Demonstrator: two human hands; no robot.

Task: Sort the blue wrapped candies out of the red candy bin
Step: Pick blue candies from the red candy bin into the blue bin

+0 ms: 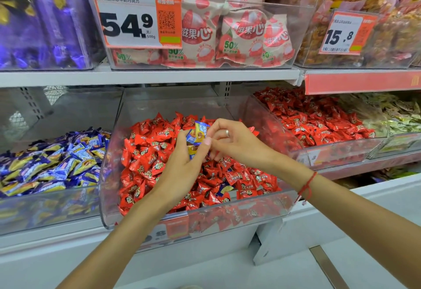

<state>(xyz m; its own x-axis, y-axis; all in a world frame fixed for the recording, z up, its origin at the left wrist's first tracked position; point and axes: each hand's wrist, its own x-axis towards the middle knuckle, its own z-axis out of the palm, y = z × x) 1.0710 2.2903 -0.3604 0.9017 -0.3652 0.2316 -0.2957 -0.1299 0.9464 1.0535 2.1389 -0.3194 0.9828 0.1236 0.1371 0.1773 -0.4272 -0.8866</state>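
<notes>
While both hands meet over the middle of the red candy bin (268, 204), the gathering step looks under way: the left hand (182, 163) curls round a small bunch of blue wrapped candies (197, 132), and the right hand (230, 140) pinches at the top one, its other fingers loosely bent. Next they likely go into the blue candy bin (34, 206) just beside its left wall. One more blue candy (224, 189) lies among the red candies (145, 152) near the front edge.
</notes>
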